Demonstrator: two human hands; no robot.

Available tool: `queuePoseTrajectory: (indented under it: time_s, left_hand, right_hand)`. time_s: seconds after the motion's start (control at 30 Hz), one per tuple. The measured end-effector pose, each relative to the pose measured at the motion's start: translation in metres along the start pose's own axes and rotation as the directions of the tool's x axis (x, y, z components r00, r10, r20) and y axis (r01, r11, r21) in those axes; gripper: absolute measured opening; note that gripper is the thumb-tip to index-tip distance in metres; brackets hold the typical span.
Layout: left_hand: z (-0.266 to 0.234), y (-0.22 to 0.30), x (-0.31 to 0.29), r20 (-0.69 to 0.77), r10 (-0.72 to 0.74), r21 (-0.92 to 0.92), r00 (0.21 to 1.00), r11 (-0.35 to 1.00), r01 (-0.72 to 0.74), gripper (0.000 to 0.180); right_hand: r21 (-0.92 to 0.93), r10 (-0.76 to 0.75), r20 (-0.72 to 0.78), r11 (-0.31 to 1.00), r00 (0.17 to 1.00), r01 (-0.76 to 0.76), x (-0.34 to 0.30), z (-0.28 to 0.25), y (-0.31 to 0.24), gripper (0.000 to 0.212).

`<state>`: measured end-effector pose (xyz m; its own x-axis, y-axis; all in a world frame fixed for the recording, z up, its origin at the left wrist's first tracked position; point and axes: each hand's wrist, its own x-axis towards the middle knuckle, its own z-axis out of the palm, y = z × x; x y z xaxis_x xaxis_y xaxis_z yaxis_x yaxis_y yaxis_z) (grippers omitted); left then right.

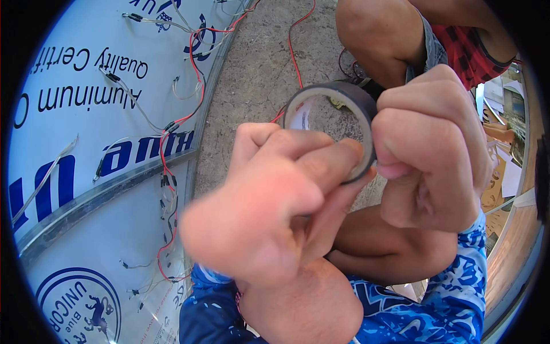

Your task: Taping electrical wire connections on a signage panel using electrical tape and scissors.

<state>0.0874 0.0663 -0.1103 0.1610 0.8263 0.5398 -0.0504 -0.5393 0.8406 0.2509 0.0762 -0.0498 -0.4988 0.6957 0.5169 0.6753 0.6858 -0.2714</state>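
A roll of black tape (356, 96) with a pale inner core is held up in front of me, its open ring facing me. My left hand (275, 189) grips the roll's lower side, with fingers inside the ring and others beneath it. My right hand (435, 152) is closed against the roll's right side, its thumb and forefinger pinched at the tape's edge. Whether a loose tape end is between these fingertips is hidden.
On the left stands a white panel (74, 137) with blue print, a metal frame strip (109, 186) and red and clear wires (200, 86) with small black joints. Another person's knee (375, 28) is at the top right. Paper scraps (511, 178) lie beside a wooden edge (510, 241).
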Motion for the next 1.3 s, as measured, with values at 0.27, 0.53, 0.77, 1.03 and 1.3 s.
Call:
queuePoseTrajectory:
  time_s: [0.27, 0.53, 0.77, 1.03, 1.3]
  left_hand:
    - [-0.011, -0.019, -0.009, -0.068, -0.043, -0.151, 0.997, 0.988, 0.033, 0.063]
    - [-0.016, -0.02, -0.006, 0.021, -0.01, -0.167, 1.0, 0.986, 0.013, 0.067]
    - [-0.003, -0.02, 0.0, -0.001, 0.123, -0.043, 0.992, 0.991, -0.123, 0.075]
    - [0.003, -0.004, -0.002, -0.001, -0.064, -0.186, 0.998, 0.981, 0.063, 0.075]
    - [0.0, -0.013, -0.002, -0.129, -0.014, -0.154, 0.992, 0.988, -0.006, 0.06]
  right_hand:
    - [0.338, 0.342, -0.23, 0.906, 0.911, -0.255, -0.005, 0.009, -0.009, 0.025]
    - [0.337, -0.192, 0.019, 0.925, 0.981, 0.174, 0.005, -0.011, 0.026, 0.033]
    - [0.298, 0.017, 0.009, 0.954, 1.0, -0.019, -0.001, -0.004, 0.017, 0.017]
    - [-0.073, -0.104, 0.133, 0.991, 0.986, 0.114, 0.004, -0.004, 0.01, 0.024]
    - [0.186, 0.162, 0.159, 0.964, 0.974, -0.191, -0.009, -0.006, 0.006, 0.02]
